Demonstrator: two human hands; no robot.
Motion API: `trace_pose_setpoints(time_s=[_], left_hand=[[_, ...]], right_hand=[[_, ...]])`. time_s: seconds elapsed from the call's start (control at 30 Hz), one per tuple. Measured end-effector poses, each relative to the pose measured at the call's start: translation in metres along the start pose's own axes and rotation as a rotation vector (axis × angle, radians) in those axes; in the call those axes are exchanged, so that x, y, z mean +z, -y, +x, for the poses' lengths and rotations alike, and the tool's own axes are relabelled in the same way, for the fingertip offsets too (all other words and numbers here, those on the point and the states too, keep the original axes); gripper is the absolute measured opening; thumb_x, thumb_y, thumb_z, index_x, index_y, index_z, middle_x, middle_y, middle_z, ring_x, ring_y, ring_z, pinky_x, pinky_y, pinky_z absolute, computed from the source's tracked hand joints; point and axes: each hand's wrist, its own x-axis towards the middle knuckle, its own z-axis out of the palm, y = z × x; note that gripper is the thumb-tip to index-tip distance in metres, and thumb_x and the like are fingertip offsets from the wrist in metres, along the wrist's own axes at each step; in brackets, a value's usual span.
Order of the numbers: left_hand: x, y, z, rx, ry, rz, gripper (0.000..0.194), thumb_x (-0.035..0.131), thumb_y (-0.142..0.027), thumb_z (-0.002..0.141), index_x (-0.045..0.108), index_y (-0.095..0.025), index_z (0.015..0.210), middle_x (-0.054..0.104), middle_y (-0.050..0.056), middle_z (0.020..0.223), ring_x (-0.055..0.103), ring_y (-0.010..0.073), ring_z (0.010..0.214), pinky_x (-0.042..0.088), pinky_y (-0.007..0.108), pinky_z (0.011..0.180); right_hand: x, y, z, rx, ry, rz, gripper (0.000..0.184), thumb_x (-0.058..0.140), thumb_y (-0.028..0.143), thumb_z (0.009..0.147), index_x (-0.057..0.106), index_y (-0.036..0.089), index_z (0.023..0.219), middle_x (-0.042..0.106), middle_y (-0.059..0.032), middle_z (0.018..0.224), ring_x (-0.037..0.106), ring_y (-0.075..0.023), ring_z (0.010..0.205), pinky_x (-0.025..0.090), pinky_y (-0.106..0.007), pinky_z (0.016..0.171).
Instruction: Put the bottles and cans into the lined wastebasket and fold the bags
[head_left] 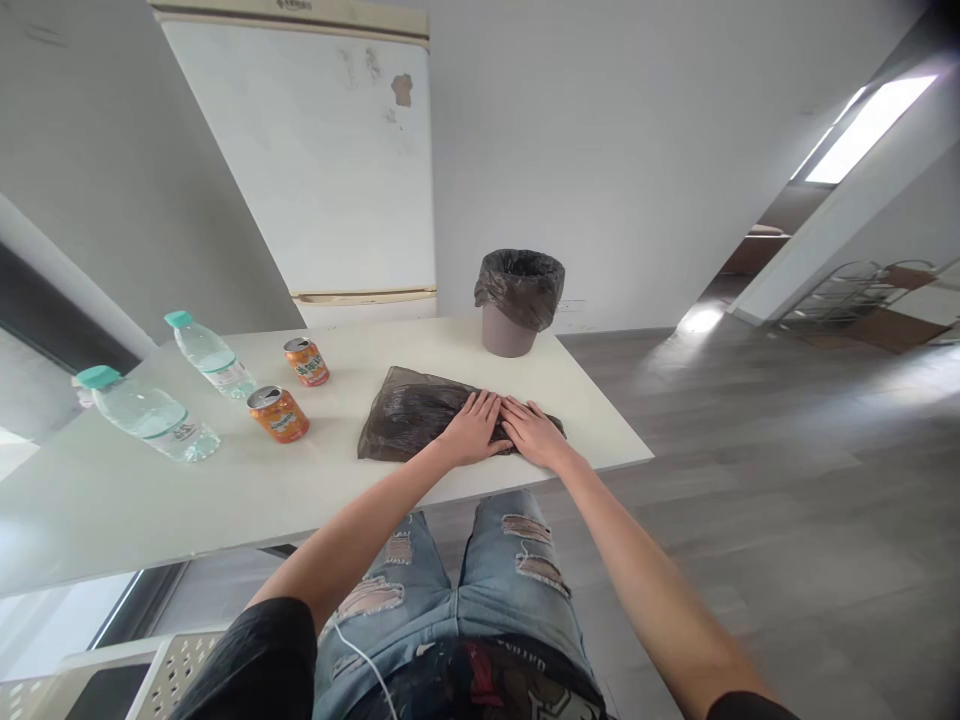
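Observation:
A dark, see-through plastic garbage bag point(409, 415) lies flattened on the white table point(330, 490) near its front edge. My left hand point(472, 430) rests flat on the bag's right part, fingers stretched out. Beside it, my right hand point(534, 432) also presses down on the bag with its fingers extended. The two hands nearly touch at the fingertips. Neither one grips anything that I can see. The bag's narrow right end shows just past my right hand; the part beneath my palms is hidden.
A purplish bin point(508, 332) lined with a dark bag stands at the table's back right corner. To the left are two orange drink cans point(279, 415) and two clear bottles point(161, 420) with teal caps. A white refrigerator point(322, 160) stands behind the table.

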Motion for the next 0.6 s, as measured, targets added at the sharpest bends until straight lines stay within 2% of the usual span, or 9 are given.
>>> trace_pose_setpoints(time_s=[0.13,0.27,0.4,0.5,0.6], left_hand=[[0.008,0.017,-0.011,-0.037,0.000,-0.076,0.101,0.027,-0.079,0.105,0.018,-0.007,0.176,0.021,0.022,0.180,0.016,0.0389,0.170,0.017,0.059,0.138],[0.000,0.048,-0.044,-0.086,-0.027,-0.056,0.093,0.030,-0.076,0.106,0.022,-0.015,0.176,0.024,0.019,0.180,0.018,0.0371,0.170,0.014,0.063,0.138],[-0.019,0.095,-0.092,-0.287,-0.034,-0.011,0.077,0.029,-0.062,0.111,0.029,-0.017,0.174,0.026,0.017,0.180,0.018,0.0369,0.170,0.014,0.067,0.136],[-0.032,0.128,-0.127,-0.451,-0.011,0.010,0.076,0.027,-0.058,0.112,0.026,-0.017,0.175,0.022,0.016,0.182,0.015,0.0370,0.171,0.013,0.069,0.135],[-0.041,0.146,-0.150,-0.550,0.010,0.012,0.075,0.027,-0.055,0.111,0.024,-0.015,0.175,0.021,0.015,0.182,0.015,0.0377,0.171,0.013,0.069,0.135]], right_hand=[[-0.001,0.001,-0.001,0.008,-0.001,-0.009,0.062,0.019,0.041,0.115,0.032,0.025,0.174,0.033,-0.0068,0.178,0.029,-0.0257,0.168,0.025,-0.059,0.136],[0.000,0.001,0.000,0.027,-0.002,-0.007,0.064,0.021,0.043,0.115,0.031,0.024,0.174,0.031,-0.0071,0.179,0.029,-0.0273,0.168,0.024,-0.061,0.136],[-0.001,0.001,0.001,0.038,0.012,0.019,0.064,0.020,0.044,0.114,0.031,0.025,0.174,0.028,-0.0047,0.180,0.027,-0.0277,0.169,0.022,-0.061,0.137],[-0.001,0.000,0.001,0.044,0.023,0.039,0.065,0.020,0.045,0.114,0.030,0.024,0.175,0.025,-0.0044,0.181,0.025,-0.0281,0.169,0.020,-0.061,0.138],[-0.002,-0.001,0.001,0.041,0.030,0.055,0.066,0.020,0.046,0.114,0.030,0.024,0.175,0.024,-0.0042,0.181,0.024,-0.0289,0.169,0.019,-0.061,0.138]])
